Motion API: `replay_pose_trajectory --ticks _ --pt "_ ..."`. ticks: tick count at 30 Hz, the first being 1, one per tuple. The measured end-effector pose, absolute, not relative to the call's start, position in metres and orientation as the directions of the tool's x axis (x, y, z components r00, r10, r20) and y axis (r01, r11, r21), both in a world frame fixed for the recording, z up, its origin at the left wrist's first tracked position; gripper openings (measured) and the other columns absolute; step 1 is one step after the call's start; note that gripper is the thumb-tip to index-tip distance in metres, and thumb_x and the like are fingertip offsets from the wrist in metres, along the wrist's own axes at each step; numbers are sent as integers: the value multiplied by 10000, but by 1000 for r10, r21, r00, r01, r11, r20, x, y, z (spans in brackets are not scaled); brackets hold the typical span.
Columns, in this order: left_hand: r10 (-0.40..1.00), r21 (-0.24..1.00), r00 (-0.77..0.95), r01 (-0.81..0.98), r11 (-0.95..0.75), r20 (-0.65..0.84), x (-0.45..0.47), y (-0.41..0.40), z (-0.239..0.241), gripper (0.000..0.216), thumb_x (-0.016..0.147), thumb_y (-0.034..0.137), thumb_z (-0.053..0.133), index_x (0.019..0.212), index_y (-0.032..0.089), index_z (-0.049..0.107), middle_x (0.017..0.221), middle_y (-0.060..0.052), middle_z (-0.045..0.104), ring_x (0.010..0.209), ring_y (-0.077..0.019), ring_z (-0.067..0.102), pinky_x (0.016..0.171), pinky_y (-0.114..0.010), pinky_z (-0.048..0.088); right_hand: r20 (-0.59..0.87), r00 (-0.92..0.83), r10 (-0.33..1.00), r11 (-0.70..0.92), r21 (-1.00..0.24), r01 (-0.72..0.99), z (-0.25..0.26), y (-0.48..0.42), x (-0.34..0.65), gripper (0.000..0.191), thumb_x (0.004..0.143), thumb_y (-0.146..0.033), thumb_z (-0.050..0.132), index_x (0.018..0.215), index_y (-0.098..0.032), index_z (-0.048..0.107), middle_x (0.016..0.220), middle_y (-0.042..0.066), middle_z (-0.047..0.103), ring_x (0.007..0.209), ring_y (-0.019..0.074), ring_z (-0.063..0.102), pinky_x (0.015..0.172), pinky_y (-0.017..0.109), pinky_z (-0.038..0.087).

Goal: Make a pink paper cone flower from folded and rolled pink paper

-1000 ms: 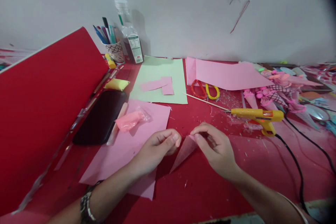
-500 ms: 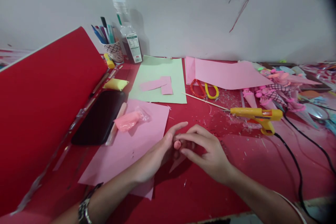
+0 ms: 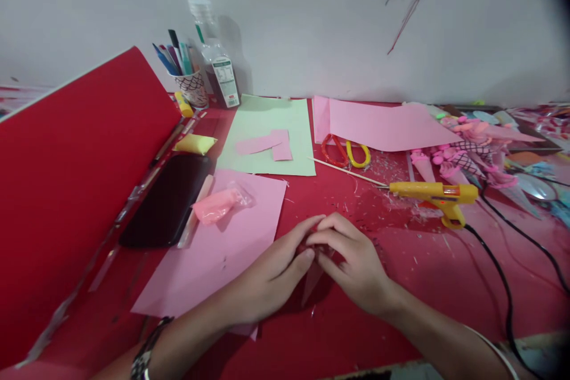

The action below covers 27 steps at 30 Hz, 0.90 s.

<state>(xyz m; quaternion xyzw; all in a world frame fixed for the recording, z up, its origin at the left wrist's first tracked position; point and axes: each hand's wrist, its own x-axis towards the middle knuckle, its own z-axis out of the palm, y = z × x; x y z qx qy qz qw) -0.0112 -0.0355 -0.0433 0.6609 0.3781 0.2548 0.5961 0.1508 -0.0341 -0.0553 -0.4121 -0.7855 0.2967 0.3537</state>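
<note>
My left hand (image 3: 278,273) and my right hand (image 3: 354,261) meet low over the red table, fingers curled together. Between them a pink paper cone (image 3: 313,279) shows only its lower part, point down, with both hands closed about its top. The small pink clay ball seen there earlier is hidden behind my fingers. Under my left forearm lies a pink paper sheet (image 3: 249,237), with a plastic-wrapped lump of pink clay (image 3: 216,206) on it.
A yellow glue gun (image 3: 434,193) with a black cord lies right, beside a wooden stick (image 3: 347,171) and scissors (image 3: 357,154). Left are a dark phone (image 3: 167,202) and a leaning red board (image 3: 89,160). Behind stand a pen cup (image 3: 190,88) and a bottle (image 3: 222,74). Finished-looking cones (image 3: 454,175) pile right.
My fingers have closed together over the clay ball, hiding it. My left thumb has come down in front, and the cone's tip has shifted slightly right.
</note>
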Motion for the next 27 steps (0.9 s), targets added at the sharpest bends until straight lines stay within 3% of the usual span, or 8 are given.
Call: replay_pose_trajectory --ticks 5,10,13,17,21,24,27 --pt "838 980 544 186 -74 -40 -9 -34 -46 358 885 216 330 1243 232 350 1277 -53 421 1173 -176 373 992 -350 310 329 -384 863 491 -729 478 -54 -35 151 87 792 -166 485 822 -218 547 793 18 508 764 147 490 682 285 413" --pt "877 977 478 202 -63 -42 -10 -29 -50 306 883 205 304 1166 202 421 1001 -62 576 905 -164 533 833 -339 418 270 -190 944 321 -883 343 -51 -33 152 60 807 -184 452 775 -201 500 751 7 506 698 122 503 641 257 427" --pt "902 972 426 234 -38 -67 -11 -26 -50 285 885 210 275 1114 189 445 810 -24 576 755 -137 530 737 -299 430 195 -25 980 196 -958 209 -52 -29 154 58 822 -213 436 805 -197 489 735 2 517 664 110 516 601 234 437" --pt "927 933 371 349 -90 -50 -13 -27 -49 243 874 241 310 1060 208 463 890 -22 557 772 -135 507 719 -286 408 130 -12 991 131 -983 130 -52 -27 155 151 849 -247 392 755 -189 494 653 -18 491 597 92 490 550 213 418" --pt "919 766 393 596 -239 -19 -12 -29 -53 325 768 380 488 1037 196 474 861 -38 553 779 -195 498 681 -332 392 143 -29 989 145 -982 119 -52 -27 156 224 853 -262 378 668 -181 474 585 -28 446 558 88 457 536 220 408" --pt "901 568 434 736 -368 21 -8 -31 -57 416 661 522 553 891 176 543 827 -54 534 787 -239 480 679 -370 368 133 -1 991 132 -983 125 -53 -28 157 124 789 -241 488 681 -179 493 602 -25 480 555 84 468 512 208 413" --pt "885 475 465 772 -422 30 -5 -33 -60 432 649 548 544 864 173 550 852 -61 524 802 -247 471 679 -375 357 100 40 994 94 -988 122 -53 -27 157 45 742 -224 548 735 -179 547 661 -6 556 579 88 518 518 207 444"
